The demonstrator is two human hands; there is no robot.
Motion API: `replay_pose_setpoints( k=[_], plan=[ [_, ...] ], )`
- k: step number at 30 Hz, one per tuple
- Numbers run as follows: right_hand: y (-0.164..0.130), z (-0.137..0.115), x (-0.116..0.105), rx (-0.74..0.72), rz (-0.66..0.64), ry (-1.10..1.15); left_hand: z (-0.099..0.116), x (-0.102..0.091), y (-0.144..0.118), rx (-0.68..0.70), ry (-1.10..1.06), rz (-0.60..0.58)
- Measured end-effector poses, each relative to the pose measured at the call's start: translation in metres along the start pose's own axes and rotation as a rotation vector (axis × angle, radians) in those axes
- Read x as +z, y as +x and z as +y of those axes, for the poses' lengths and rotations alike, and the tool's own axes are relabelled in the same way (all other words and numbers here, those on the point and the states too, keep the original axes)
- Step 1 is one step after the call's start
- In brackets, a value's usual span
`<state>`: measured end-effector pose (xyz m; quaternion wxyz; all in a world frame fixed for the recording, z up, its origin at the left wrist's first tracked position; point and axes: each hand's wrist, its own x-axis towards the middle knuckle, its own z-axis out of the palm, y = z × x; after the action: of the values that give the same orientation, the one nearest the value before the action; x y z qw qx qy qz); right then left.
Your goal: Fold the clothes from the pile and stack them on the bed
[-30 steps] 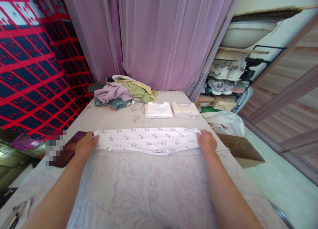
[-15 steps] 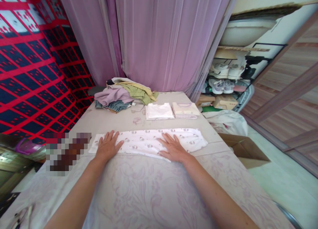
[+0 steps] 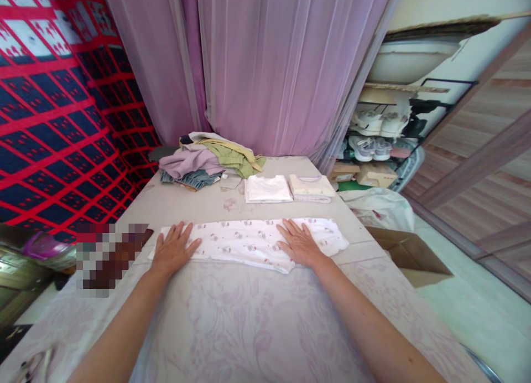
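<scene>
- On the printed white garment [image 3: 249, 242], which lies folded into a long strip across the table [image 3: 182, 203], both hands press flat with fingers spread, grasping nothing.
- The left hand [image 3: 173, 251] covers the garment's left end, its fingers pointing away from the person.
- The right hand [image 3: 299, 243] rests right of the garment's middle, leaving the right end of the strip bare beyond it.
- The garment lies crosswise between the bare far part of the table and a pale flowered cloth [image 3: 249, 316] that touches its near edge; both forearms reach over that cloth.
- Beyond the garment, apart from it, sit two small folded piles side by side: a white folded top [image 3: 266, 189] and a cream folded top [image 3: 311, 186] to its right.
- Farther beyond the garment and to the left is a loose heap of clothes [image 3: 207, 161] in mauve, green and denim, backed by a mauve curtain [image 3: 269, 67].
- Left of the garment, just past the left hand, is a blurred-out patch whose contents cannot be told.
- Right of the garment, off the table's edge, an open cardboard box [image 3: 409, 255] stands on the floor, with a shoe rack [image 3: 381, 139] beyond it.
</scene>
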<state>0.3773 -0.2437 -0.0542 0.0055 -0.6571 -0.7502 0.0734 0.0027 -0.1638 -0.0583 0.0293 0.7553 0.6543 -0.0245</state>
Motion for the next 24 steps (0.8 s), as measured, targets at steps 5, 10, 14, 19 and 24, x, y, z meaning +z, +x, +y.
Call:
replay_pose_setpoints(
  k=[5, 10, 14, 19, 24],
  plan=[
    [0.001, 0.002, 0.005, 0.038, -0.043, -0.021, 0.0, 0.0, -0.002, -0.007, -0.011, -0.016],
    [0.016, -0.035, -0.005, -0.025, 0.051, 0.014, 0.002, -0.002, -0.004, -0.009, -0.011, -0.021],
    [0.029, -0.057, -0.003, -0.119, -0.026, 0.061, -0.001, -0.001, -0.002, -0.012, -0.017, -0.026],
    [0.016, -0.015, 0.001, -0.024, -0.025, 0.019, -0.005, 0.002, 0.0, 0.007, -0.011, -0.003],
    [-0.002, 0.043, 0.0, 0.284, -0.014, -0.076, -0.007, 0.009, 0.003, 0.026, 0.0, 0.037]
  ],
)
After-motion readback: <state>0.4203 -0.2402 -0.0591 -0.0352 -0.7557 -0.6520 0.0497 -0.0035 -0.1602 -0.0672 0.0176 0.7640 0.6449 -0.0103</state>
